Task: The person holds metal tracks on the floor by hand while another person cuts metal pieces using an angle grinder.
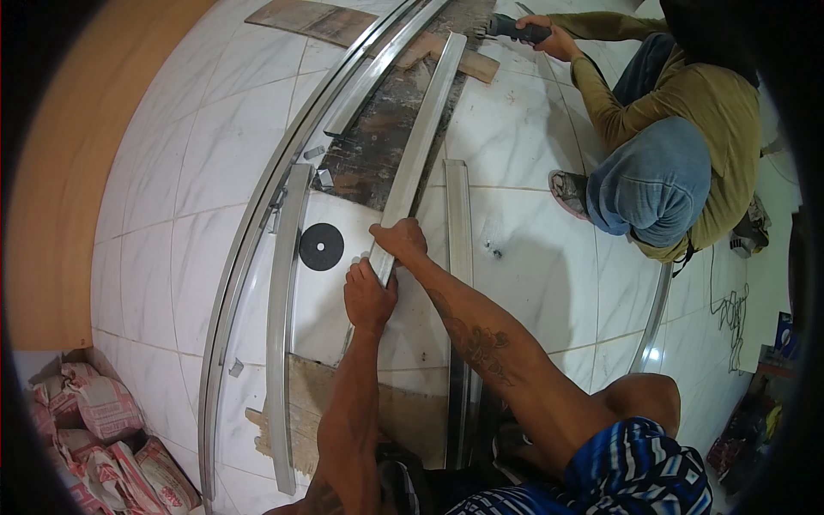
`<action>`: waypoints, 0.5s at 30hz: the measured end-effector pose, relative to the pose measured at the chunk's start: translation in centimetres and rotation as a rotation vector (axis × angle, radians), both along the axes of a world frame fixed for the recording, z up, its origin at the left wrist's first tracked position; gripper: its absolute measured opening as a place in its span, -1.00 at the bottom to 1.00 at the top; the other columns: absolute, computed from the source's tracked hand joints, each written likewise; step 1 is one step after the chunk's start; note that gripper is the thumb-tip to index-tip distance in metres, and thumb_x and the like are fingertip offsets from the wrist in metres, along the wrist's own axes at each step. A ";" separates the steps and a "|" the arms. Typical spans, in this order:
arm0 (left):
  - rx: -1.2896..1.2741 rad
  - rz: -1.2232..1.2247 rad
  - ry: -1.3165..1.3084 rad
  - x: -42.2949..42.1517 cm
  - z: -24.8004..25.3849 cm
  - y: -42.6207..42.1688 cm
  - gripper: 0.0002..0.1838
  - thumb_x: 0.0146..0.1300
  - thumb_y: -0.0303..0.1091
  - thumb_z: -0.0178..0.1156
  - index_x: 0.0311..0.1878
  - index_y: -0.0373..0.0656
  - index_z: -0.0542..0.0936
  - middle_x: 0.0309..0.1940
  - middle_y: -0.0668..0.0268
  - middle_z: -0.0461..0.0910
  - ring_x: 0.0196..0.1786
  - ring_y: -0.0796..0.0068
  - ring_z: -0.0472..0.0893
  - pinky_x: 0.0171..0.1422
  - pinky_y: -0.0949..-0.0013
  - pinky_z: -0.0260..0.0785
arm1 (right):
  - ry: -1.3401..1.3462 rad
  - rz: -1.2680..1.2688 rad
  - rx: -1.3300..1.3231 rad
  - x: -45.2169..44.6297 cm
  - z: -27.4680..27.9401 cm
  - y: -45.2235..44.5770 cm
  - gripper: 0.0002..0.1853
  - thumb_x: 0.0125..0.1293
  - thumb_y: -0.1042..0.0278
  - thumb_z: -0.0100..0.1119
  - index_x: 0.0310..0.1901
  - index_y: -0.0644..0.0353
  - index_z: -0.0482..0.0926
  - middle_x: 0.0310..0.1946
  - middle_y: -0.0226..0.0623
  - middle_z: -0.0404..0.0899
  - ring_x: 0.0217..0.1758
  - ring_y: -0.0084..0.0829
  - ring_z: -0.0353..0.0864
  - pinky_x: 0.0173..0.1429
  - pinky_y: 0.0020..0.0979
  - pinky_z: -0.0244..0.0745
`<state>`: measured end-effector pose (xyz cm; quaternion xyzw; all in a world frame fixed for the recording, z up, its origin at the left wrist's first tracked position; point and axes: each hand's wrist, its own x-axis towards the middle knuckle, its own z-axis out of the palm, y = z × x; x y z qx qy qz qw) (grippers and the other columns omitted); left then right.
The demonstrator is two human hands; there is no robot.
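In the head view, a pale metal channel [422, 142] is held in both hands near its lower end, slanting up and away over a dark, stained board [365, 153] on the tiled floor [536, 266]; the right hand [402, 240] is closed around it from the right side, and the left hand [371, 296] is closed on it just below, with the fingers curled at its edge. A black cutting disc [309, 233] is laid flat on the tiles, to the left of the hands and apart from them; beside it a shorter metal bar [289, 318] is placed lengthwise, with a long curved-looking rail [236, 292] further left; another bar [459, 223] is seen to the right of the held channel. Near the channel's far end, a dark power tool [519, 30] is held by a crouching co-worker [704, 154] in an olive top and jeans; red-and-white sacks [103, 408] are piled at the lower left; a thin cable [734, 318] is bunched at the right; whether the tool is running cannot be told.
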<state>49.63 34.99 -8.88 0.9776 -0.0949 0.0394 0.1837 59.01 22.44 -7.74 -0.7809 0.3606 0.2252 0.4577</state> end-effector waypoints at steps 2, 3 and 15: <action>0.008 0.003 -0.001 0.0 0.0 0.0 -0.33 0.22 -0.04 0.40 0.24 -0.28 0.44 0.01 0.10 0.52 0.03 0.08 0.59 0.02 0.10 0.50 | 0.002 -0.003 0.001 0.0 0.2 0.0 -0.02 0.05 -0.19 0.40 0.24 0.63 0.40 0.20 0.23 0.59 0.26 0.04 0.67 0.31 -0.14 0.57; 0.007 0.002 -0.005 0.0 0.1 -0.1 -0.33 0.22 -0.04 0.40 0.23 -0.28 0.44 0.01 0.10 0.52 0.03 0.08 0.59 0.02 0.10 0.50 | 0.002 0.001 0.011 0.0 0.1 -0.1 -0.02 0.05 -0.19 0.40 0.24 0.63 0.40 0.21 0.22 0.59 0.26 0.04 0.66 0.31 -0.14 0.57; 0.013 0.010 0.013 0.0 0.4 -0.1 -0.33 0.18 -0.05 0.42 0.22 -0.27 0.44 0.02 0.10 0.52 0.05 0.08 0.59 0.03 0.09 0.50 | -0.003 -0.009 -0.037 0.1 -0.4 0.1 -0.10 0.06 -0.15 0.39 0.17 0.61 0.47 0.12 0.18 0.62 0.13 -0.01 0.70 0.13 -0.18 0.63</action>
